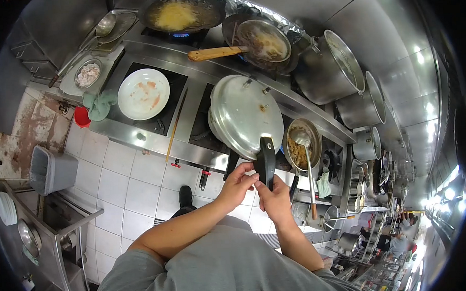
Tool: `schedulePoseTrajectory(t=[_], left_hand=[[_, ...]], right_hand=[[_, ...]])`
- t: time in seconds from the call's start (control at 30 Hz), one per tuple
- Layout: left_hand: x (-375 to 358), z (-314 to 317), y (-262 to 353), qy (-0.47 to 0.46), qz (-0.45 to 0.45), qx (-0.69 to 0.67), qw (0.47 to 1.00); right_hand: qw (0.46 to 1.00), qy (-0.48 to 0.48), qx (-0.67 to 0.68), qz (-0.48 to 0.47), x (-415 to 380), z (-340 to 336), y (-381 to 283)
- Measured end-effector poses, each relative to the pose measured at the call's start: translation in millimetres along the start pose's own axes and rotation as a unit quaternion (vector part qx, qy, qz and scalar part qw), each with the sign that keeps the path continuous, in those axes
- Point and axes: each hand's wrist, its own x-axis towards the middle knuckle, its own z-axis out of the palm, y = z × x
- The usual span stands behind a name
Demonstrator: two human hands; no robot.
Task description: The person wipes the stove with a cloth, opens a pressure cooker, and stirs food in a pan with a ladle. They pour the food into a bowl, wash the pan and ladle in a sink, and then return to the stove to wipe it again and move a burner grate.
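A silver pressure cooker lid with small valves on top sits over a pot on the stove, tilted in my view. Its long black handle points toward me. My right hand is closed around the near end of this handle. From the other side, my left hand is curled against the handle, its thumb near the right hand's fingers. Part of the left fingers is hidden. To the right of the cooker stands a pan of brown food, with a long wooden-handled ladle resting in it.
Behind are a wok with yellow food frying over a blue flame and a wooden-handled strainer over another wok. Large stockpots stand back right. A white plate lies on the left burner. A grey bin and metal cart stand left.
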Motion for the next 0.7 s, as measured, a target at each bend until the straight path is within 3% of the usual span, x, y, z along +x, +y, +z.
schedulePoseTrajectory(t=[0.17,0.3,0.47,0.6,0.7], left_hand=[[-4.0,8.5,19.1,0.096,0.043,-0.019,0.994],[-2.0,1.1,-5.3,0.028,0.015,0.009,0.999],[-7.0,-5.5,11.0,-0.001,-0.048,0.038,0.998],[-18.0,-27.0,-7.9,0.123,0.140,0.144,0.972],[-20.8,-58.2,-13.3,0.220,0.160,0.246,0.930]], right_hand=[[1.000,-0.001,-0.003,-0.004,0.2,-0.4,3.2],[1.000,-0.008,-0.005,0.003,6.3,-6.4,10.3],[1.000,0.006,0.005,0.008,16.3,-14.2,11.3],[1.000,0.011,0.012,-0.006,32.1,-30.4,11.6],[1.000,0.006,-0.010,-0.016,49.9,-42.7,26.7]])
